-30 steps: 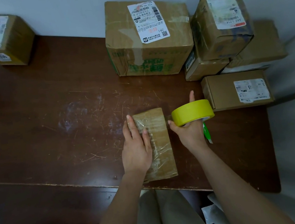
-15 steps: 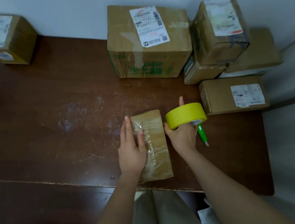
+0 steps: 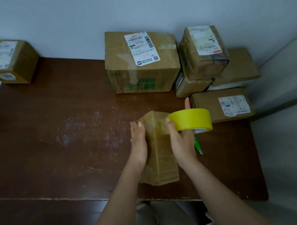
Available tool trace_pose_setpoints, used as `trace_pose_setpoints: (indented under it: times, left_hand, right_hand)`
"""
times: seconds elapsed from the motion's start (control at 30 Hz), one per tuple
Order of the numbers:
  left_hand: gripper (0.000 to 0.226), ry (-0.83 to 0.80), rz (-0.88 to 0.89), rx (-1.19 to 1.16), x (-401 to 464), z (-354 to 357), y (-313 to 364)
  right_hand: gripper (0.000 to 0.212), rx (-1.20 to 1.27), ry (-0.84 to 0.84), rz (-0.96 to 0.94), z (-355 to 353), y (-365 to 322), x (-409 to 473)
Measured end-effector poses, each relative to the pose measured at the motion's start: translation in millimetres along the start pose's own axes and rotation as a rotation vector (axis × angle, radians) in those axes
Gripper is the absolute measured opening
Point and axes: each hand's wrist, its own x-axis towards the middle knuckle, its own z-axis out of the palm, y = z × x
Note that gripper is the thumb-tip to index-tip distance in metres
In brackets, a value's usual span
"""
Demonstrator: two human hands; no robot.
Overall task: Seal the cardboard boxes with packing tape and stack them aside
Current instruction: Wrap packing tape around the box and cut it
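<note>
A small flat cardboard box [image 3: 160,151] wrapped in clear tape stands tilted on its long edge near the front of the dark brown table [image 3: 63,133]. My left hand [image 3: 138,143] presses flat against the box's left face with straight fingers. My right hand [image 3: 181,142] grips a yellow roll of packing tape [image 3: 191,120], thumb on the roll's outer side and index finger pointing up behind it. The roll sits just above the box's right side.
A large labelled box [image 3: 142,61] stands at the back, with a pile of several boxes [image 3: 203,52] to its right and a flat one [image 3: 222,104] in front. One box [image 3: 9,61] sits at the far left corner. A green utility knife [image 3: 197,145] lies under my right hand.
The small box has been tipped up from lying flat onto its edge. My left hand moved from its top to its left side. My right hand with the tape roll came closer to the box.
</note>
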Motion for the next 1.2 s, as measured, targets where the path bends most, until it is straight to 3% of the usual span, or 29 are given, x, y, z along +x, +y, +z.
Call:
trace_pose_setpoints:
  times: [0.07,0.17,0.27,0.43,0.57,0.7,0.8,0.97,1.2]
  left_hand:
    - [0.085,-0.109,-0.113,0.000,2.5,2.9,-2.3]
    - [0.078,-0.089,-0.144,-0.023,10.2,-3.8,-5.7]
    - [0.069,0.026,0.006,-0.082,16.3,-9.6,11.3]
    - [0.064,-0.037,0.079,0.012,30.3,-25.8,9.5]
    - [0.026,0.119,0.244,0.040,33.4,-26.7,-4.9]
    - [0.014,0.199,0.326,0.037,32.9,-37.1,-23.8]
    - [0.030,0.174,0.334,0.036,37.1,-45.5,-33.8]
    - [0.021,0.204,0.373,0.085,22.4,-62.6,-22.0]
    - [0.016,0.218,0.285,0.053,17.2,-59.8,-18.5]
  right_hand:
    - [0.069,-0.029,-0.027,0.002,5.9,0.6,-3.7]
    - [0.063,-0.096,-0.093,-0.027,14.3,-1.3,-7.9]
    - [0.062,-0.039,-0.139,0.003,24.7,-2.2,-11.4]
    - [0.061,0.002,-0.162,0.011,35.3,-4.7,-23.6]
    - [0.053,0.127,-0.189,0.057,36.6,-21.0,-18.2]
    - [0.082,0.132,-0.254,0.052,40.4,-33.6,-22.3]
    - [0.101,0.089,-0.290,0.046,48.7,-33.4,-28.5]
    - [0.104,0.125,-0.050,0.054,25.8,-22.7,-0.8]
    - [0.121,0.085,-0.066,0.066,13.1,-1.7,15.7]
